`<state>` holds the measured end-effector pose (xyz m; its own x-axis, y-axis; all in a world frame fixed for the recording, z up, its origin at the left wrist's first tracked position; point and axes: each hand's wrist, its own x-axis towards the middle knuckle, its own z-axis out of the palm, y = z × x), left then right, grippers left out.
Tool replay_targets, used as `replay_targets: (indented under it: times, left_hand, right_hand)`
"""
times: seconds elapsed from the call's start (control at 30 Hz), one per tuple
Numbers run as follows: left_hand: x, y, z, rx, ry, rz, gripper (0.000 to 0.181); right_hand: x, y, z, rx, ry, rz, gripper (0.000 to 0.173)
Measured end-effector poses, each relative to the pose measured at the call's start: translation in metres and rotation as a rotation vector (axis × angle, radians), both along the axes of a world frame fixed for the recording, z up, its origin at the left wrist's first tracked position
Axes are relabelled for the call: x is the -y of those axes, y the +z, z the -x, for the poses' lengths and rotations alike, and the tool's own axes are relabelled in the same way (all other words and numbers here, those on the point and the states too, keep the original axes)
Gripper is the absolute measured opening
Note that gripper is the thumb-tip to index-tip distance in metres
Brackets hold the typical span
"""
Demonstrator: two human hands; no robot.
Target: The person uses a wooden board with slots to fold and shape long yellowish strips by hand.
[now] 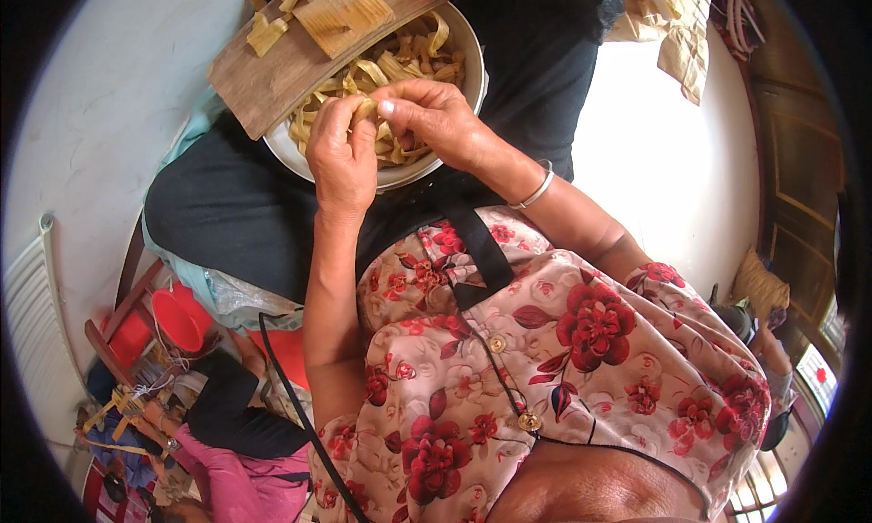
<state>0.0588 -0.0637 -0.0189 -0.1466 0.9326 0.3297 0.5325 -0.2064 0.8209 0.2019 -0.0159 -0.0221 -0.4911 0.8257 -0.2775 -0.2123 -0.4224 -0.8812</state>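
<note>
My left hand (339, 159) and my right hand (439, 121) meet over a white basin (470, 39). Between their fingertips is a short, folded piece of yellowish dried strip (366, 110), pinched from both sides. Many curled, loose strips (398, 67) of the same fibrous plant-like material fill the basin, which rests on my lap. A wooden board (262, 87) lies across the basin's far left rim. On the board sit a ribbed wooden block (344, 16) and a few short strip pieces (266, 34).
My dark-trousered legs (225, 203) surround the basin. Brown paper (674, 33) lies at upper right. A person in a pink top (238, 472) handles yellow strips at lower left, near a red container (180, 315). Another person (773, 359) is at the right edge.
</note>
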Motion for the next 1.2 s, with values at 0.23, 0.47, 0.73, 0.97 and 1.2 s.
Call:
replay_targets:
  times: [0.23,0.47,0.73,0.97,1.2]
  left_hand:
    - [-0.001,0.007,0.000,0.633,-0.057,0.402,0.019]
    - [0.002,0.005,-0.003,0.483,-0.020,0.289,0.017]
    - [0.008,0.024,-0.005,-0.206,0.073,0.152,0.016]
    - [0.015,0.031,0.004,0.102,-0.127,0.333,0.016]
    - [0.023,0.027,0.007,1.501,-0.364,0.564,0.029]
  right_hand:
    - [-0.009,0.006,-0.002,0.299,0.045,-0.212,0.018]
    - [-0.007,0.006,-0.007,-0.085,0.167,0.071,0.022]
    - [-0.007,0.014,-0.013,-0.328,0.177,0.304,0.024]
    - [-0.008,0.011,-0.020,-0.193,0.158,0.154,0.017]
    - [-0.018,0.029,-0.043,-0.039,0.332,0.033,0.015]
